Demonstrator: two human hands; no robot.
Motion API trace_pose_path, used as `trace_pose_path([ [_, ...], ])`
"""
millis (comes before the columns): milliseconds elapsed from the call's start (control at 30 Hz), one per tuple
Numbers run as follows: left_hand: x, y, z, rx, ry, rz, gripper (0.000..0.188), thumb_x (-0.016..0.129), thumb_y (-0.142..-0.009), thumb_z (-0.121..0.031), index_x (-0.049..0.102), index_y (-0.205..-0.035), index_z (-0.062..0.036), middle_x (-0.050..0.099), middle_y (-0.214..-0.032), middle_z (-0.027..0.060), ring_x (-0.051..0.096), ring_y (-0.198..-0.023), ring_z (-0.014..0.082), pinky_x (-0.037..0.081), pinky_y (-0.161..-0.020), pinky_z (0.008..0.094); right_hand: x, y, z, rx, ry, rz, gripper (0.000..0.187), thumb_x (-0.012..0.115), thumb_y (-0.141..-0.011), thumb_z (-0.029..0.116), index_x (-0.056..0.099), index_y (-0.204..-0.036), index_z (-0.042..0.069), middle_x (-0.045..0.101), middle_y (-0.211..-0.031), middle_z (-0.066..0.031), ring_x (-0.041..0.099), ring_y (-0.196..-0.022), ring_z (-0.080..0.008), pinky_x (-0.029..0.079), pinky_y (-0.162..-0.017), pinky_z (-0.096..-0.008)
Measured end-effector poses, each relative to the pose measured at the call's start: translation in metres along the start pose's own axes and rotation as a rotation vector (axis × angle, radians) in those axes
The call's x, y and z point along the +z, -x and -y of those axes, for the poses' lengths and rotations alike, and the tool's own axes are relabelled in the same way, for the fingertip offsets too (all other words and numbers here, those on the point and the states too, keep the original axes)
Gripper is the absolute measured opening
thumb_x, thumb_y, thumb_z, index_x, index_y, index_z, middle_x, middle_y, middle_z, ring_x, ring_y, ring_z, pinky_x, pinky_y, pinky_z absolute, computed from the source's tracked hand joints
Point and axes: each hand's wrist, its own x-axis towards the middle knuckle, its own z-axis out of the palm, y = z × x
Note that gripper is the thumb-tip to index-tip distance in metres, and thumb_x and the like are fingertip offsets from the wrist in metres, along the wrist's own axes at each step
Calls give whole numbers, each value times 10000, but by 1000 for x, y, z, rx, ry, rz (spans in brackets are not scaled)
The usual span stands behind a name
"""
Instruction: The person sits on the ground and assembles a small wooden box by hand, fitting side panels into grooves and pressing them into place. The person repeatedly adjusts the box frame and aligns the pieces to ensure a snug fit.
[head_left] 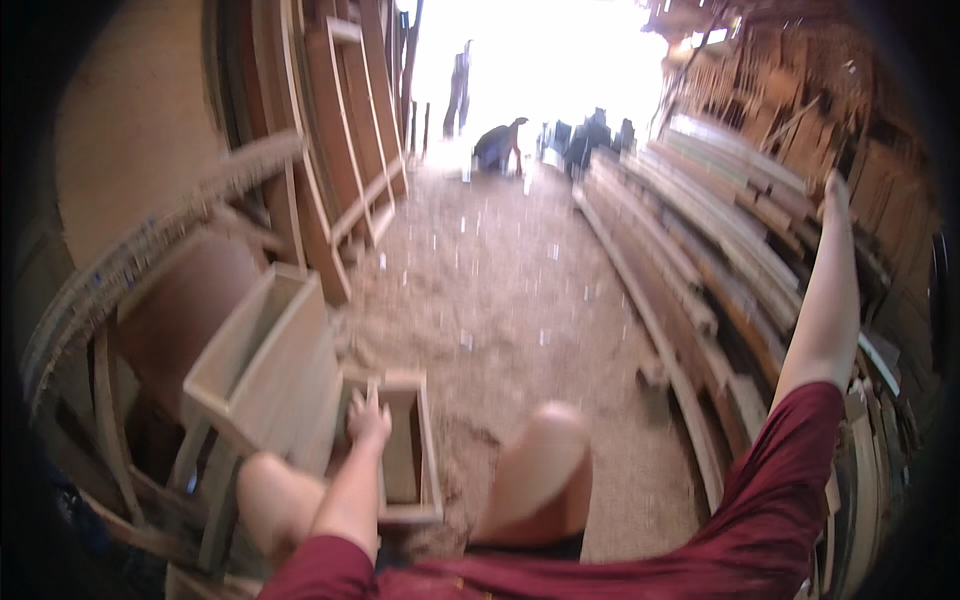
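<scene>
My left hand (369, 418) reaches down to an open, shallow wooden box (432, 460) that looks like a drawer. The fingers appear closed on a wooden edge of it, beside my left knee. Just left of it stands a taller wooden box (290, 375), tilted, with a narrow opening on top. My right arm stretches far out to the right. Its hand (835, 197) is beside the long stacked boards, small and blurred, so its fingers and any contact cannot be made out.
Long boards (700, 250) lie piled along the right. Wooden frames (350, 130) and panels lean at the left, near a curved wooden piece (170, 220). A dirt floor (480, 300) runs toward a bright opening, where a person (497, 147) crouches near dark objects (590, 140).
</scene>
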Motion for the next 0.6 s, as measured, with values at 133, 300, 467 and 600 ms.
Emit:
trace_pose_path([
  [133, -67, -71, -9, -52, -47, -148, 703, 641, -914, -376, 341, -1544, -295, 342, -1545, 245, 500, -1289, 423, 503, -997, 471, 126, 87, 45, 252, -312, 311, 212, 569, -939, 229, 579, -767, 106, 557, -601, -20, 492, -460, -135, 438, -455, -270],
  [300, -59, -45, -21, -233, 39, 118, 779, 690, -876, -379, 304, -1552, -348, 355, -1527, 274, 543, -1254, 440, 509, -994, 488, 247, 245, 96, 344, 114, 741, 270, 626, -934, 301, 631, -1080, 74, 654, -868, -64, 618, -653, -151, 485, -485, -265],
  [467, -12, -60, 31, -396, 368, 151, 787, 707, -853, -397, 336, -1543, -328, 532, -1416, 212, 588, -1224, 365, 489, -1021, 457, 363, 481, 97, 453, 36, 1398, 349, 513, -1023, 270, 577, -1296, 62, 680, -1183, -96, 695, -933, -205, 573, -607, -305],
  [600, -4, -79, 18, -250, 523, 250, 745, 722, -817, -373, 433, -1489, -231, 625, -1316, 166, 605, -1193, 350, 485, -1009, 457, 415, 656, 49, 642, -224, 1570, 186, 600, -947, 214, 707, -902, 70, 604, -654, -13, 511, -500, -119, 424, -431, -290],
])
